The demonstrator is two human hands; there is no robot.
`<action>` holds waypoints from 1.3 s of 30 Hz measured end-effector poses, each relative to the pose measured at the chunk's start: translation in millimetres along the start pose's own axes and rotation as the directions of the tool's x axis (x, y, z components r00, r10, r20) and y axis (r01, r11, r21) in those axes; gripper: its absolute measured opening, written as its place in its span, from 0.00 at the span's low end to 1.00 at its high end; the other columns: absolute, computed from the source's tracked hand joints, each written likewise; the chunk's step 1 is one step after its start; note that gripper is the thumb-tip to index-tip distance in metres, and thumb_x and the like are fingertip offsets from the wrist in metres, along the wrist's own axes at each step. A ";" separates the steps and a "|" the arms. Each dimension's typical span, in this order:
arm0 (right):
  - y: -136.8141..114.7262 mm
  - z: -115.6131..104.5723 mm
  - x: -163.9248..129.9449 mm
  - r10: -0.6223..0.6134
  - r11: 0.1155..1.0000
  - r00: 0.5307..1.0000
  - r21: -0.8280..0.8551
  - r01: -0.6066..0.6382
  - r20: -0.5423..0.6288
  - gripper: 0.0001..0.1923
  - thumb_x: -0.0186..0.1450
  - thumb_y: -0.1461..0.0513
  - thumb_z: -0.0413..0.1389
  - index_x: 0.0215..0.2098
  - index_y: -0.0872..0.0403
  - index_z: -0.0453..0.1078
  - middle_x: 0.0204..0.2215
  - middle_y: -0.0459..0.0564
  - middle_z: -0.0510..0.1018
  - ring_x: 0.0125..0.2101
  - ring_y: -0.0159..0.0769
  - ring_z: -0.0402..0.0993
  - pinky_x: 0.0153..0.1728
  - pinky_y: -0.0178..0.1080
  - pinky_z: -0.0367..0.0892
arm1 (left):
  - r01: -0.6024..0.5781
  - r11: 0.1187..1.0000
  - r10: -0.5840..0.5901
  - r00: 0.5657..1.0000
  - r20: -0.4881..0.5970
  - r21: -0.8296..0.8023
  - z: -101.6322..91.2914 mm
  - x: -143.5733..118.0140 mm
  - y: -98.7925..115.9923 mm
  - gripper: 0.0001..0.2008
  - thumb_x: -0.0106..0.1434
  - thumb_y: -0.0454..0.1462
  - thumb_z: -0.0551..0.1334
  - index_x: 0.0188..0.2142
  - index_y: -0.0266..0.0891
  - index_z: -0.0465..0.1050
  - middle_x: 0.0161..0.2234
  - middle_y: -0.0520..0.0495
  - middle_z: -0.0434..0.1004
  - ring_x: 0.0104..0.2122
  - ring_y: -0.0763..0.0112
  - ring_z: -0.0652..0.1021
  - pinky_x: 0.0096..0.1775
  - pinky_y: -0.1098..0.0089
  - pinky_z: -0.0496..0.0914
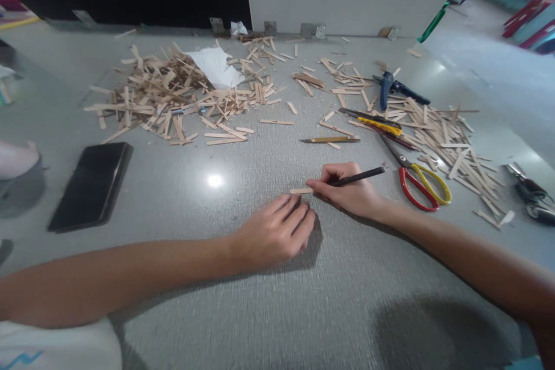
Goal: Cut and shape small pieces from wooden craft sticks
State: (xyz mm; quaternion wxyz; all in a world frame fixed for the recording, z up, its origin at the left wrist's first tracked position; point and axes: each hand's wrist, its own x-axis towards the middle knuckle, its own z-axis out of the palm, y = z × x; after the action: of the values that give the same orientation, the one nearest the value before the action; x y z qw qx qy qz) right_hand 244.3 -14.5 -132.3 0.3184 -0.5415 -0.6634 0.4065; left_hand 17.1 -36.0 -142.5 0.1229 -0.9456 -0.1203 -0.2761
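A short flat wooden craft stick (pixel 300 191) lies on the table between my two hands. My left hand (pixel 277 231) rests with bent fingers, its index fingertip against the near edge of the stick; the thumb is hidden beneath the hand. In my right hand (pixel 347 188) is a black pencil (pixel 361 176), slanting with its rear end up to the right. The right fingertips meet the stick's right end, and the pencil's point is hidden behind them. Just beyond the hands lies a yellow craft knife (pixel 330 140).
Scissors (pixel 418 185) with red and yellow handles lie right of my right hand, near a yellow cutter (pixel 380 125) and blue-handled pliers (pixel 385 89). Wooden stick piles (pixel 160 95) spread across the back, with white paper (pixel 215 67). A phone (pixel 91 185) lies left; another person's hand (pixel 17 160) shows.
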 end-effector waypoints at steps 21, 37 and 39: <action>0.9 -0.4 -0.5 -0.048 0.998 0.999 0.031 0.048 0.013 0.32 0.67 0.39 0.64 0.20 0.52 0.65 0.13 0.41 0.67 0.16 0.26 0.56 0.18 0.35 0.50 | -0.004 1.000 0.004 1.000 -0.005 0.010 0.1 0.6 -0.6 0.17 0.77 0.29 0.53 0.44 0.23 0.82 0.43 0.31 0.88 0.43 0.53 0.88 0.47 0.56 0.83; -1.8 -1.3 -0.2 -0.056 0.998 0.998 0.021 0.055 0.019 0.32 0.68 0.40 0.64 0.18 0.52 0.65 0.13 0.41 0.65 0.17 0.27 0.55 0.17 0.34 0.49 | 0.006 1.000 -0.006 1.000 -0.001 -0.002 0.4 0.4 -0.7 0.16 0.76 0.29 0.54 0.43 0.24 0.82 0.43 0.31 0.87 0.43 0.53 0.87 0.46 0.57 0.82; -2.3 -1.5 -0.2 -0.056 0.998 0.998 0.025 0.055 0.022 0.32 0.67 0.40 0.65 0.18 0.52 0.65 0.14 0.41 0.65 0.17 0.27 0.55 0.17 0.34 0.49 | 0.009 1.000 -0.009 1.000 0.007 -0.013 0.6 -0.6 -0.9 0.15 0.76 0.29 0.54 0.44 0.25 0.81 0.43 0.31 0.87 0.44 0.53 0.87 0.47 0.56 0.82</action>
State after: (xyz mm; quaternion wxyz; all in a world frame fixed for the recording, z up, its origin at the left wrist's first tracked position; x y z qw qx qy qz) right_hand 244.5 -14.5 -129.6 0.3285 -0.5143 -0.6767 0.4120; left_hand 16.7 -35.1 -143.2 0.1153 -0.9468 -0.1232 -0.2741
